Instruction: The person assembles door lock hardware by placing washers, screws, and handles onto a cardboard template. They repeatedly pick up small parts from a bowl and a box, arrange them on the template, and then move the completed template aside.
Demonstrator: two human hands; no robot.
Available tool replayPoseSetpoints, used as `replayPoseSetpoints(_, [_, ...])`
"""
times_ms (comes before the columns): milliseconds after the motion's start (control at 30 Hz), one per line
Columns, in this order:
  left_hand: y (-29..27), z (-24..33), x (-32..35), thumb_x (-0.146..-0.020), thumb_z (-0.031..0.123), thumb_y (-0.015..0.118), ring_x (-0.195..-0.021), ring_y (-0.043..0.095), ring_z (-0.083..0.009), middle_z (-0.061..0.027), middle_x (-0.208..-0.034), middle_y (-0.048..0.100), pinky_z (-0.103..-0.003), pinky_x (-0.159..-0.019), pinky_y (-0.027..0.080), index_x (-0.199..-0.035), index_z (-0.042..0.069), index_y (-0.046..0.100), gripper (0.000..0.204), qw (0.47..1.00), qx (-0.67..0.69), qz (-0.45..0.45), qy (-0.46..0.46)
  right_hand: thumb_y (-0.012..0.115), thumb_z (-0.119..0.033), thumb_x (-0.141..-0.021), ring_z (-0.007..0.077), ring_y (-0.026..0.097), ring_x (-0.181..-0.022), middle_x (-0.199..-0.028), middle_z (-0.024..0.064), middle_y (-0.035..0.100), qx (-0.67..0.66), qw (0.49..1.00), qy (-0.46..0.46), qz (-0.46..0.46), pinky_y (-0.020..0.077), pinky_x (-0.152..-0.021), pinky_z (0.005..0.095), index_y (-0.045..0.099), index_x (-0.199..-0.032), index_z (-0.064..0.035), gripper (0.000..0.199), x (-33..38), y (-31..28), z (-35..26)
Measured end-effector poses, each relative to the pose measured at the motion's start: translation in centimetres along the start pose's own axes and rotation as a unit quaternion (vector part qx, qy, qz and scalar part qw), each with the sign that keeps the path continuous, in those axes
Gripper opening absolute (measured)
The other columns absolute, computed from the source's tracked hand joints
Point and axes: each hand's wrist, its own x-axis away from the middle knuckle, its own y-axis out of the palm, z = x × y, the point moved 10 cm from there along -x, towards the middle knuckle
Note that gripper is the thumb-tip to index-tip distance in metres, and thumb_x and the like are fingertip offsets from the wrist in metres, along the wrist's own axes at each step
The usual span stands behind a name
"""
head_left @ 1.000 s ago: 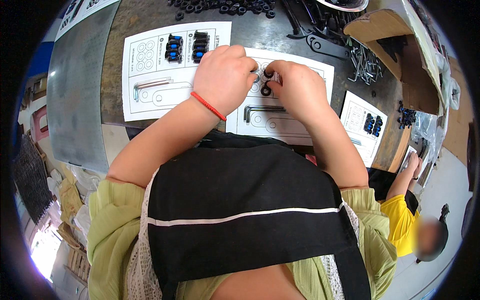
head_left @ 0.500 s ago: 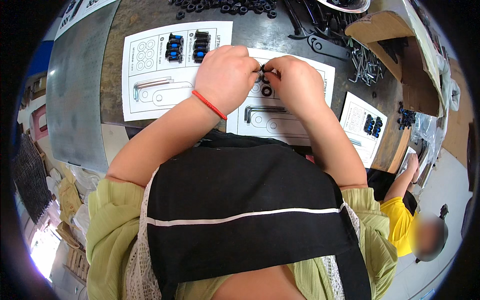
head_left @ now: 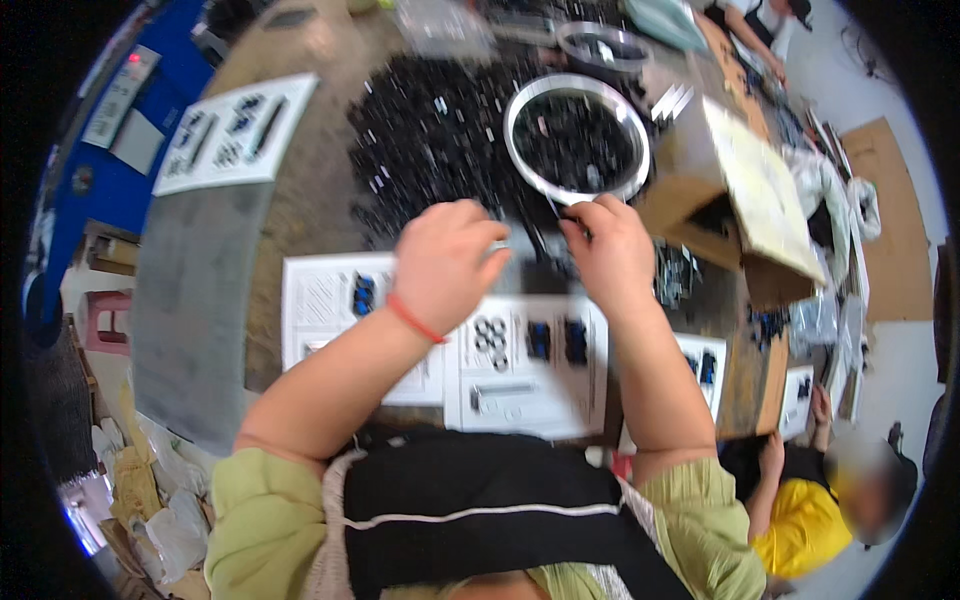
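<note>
My left hand [head_left: 445,260], with a red cord at the wrist, hovers over the top of two printed white cards, thumb and fingers pinched. A small pale glint shows at its fingertips, too blurred to name. My right hand [head_left: 615,255] is beside the round metal-rimmed bowl [head_left: 520,160], its fingers curled in; whatever they hold is hidden by blur. On the middle card [head_left: 460,415] lie black washers [head_left: 490,342], two groups of dark bolts [head_left: 556,342] and a hex key [head_left: 500,392]. The left card [head_left: 305,330] bears blue-banded bolts [head_left: 363,295].
A heap of black hardware [head_left: 430,140] spreads behind my hands. An open cardboard box [head_left: 735,190] stands at right, with loose metal hex keys [head_left: 678,275] by it. Another card [head_left: 235,130] lies far left. A person in yellow [head_left: 805,520] works at right.
My view has tilted toward the far side of the table. Both hands have left the washers on the card and moved apart, forward toward the heap and bowl.
</note>
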Motion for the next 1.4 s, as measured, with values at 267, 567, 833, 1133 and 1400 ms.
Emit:
replayPoseSetpoints(267, [10.2, -3.8, -12.4, -0.085, 0.02, 0.062, -0.101, 0.064, -0.0248, -0.0059, -0.1, 0.069, -0.039, -0.085, 0.05, -0.094, 0.013, 0.076, 0.019, 0.941, -0.26, -0.209, -0.053, 0.06, -0.016, -0.081, 0.03, 0.071, -0.093, -0.095, 0.012, 0.074, 0.194, 0.951, 0.087, -0.225, 0.0447, -0.086, 0.043, 0.075, -0.087, -0.0108, 0.017, -9.4, 7.0, 4.0])
replayPoseSetpoints(567, [12.3, -6.3, -13.5, -0.089, 0.019, 0.054, -0.104, 0.069, -0.029, -0.0133, -0.114, 0.07, -0.043, -0.086, 0.056, -0.106, 0.009, 0.074, 0.028, 0.93, -0.198, -0.281, -0.134, 0.069, -0.012, -0.074, 0.037, 0.067, -0.087, -0.091, 0.0188, 0.07, 0.062, 0.991, 0.04, -0.115, 0.0539, -0.078, 0.0456, 0.073, -0.087, -0.0069, 0.014, -10.0, 8.4, 7.3])
replayPoseSetpoints(833, [3.9, -2.7, -8.8, -0.084, 0.027, 0.065, -0.09, 0.069, -0.0322, -0.0147, -0.093, 0.072, -0.043, -0.081, 0.054, -0.091, 0.011, 0.077, 0.021, 0.983, -0.028, -0.161, -0.083, 0.065, -0.021, -0.088, 0.0329, 0.068, -0.085, -0.09, 0.0146, 0.07, 0.013, 0.998, 0.003, 0.055, 0.0534, -0.073, 0.0421, 0.07, -0.098, -0.0091, 0.017, -5.4, 1.1, 3.1])
replayPoseSetpoints(1133, [3.2, -0.8, 11.8, -0.078, 0.022, 0.076, -0.078, 0.063, -0.0254, -0.0058, -0.079, 0.064, -0.037, -0.068, 0.051, -0.078, 0.011, 0.074, 0.011, 0.948, 0.018, -0.287, -0.133, 0.065, -0.011, -0.083, 0.0328, 0.065, -0.085, -0.09, 0.0128, 0.065, -0.185, 0.931, 0.061, -0.31, 0.0521, -0.076, 0.0422, 0.068, -0.087, -0.0049, 0.008, 12.5, 5.3, -5.8])
replayPoseSetpoints(1400, [2.5, -0.4, 12.9, -0.076, 0.023, 0.077, -0.078, 0.062, -0.0244, -0.0036, -0.078, 0.061, -0.035, -0.067, 0.05, -0.087, 0.01, 0.071, 0.018, 0.971, -0.057, -0.212, -0.096, 0.062, -0.008, -0.084, 0.0293, 0.067, -0.083, -0.098, 0.0077, 0.068, -0.175, 0.95, -0.014, -0.257, 0.054, -0.068, 0.0391, 0.062, -0.103, -0.0076, 0.019, 15.7, 5.4, -7.3])
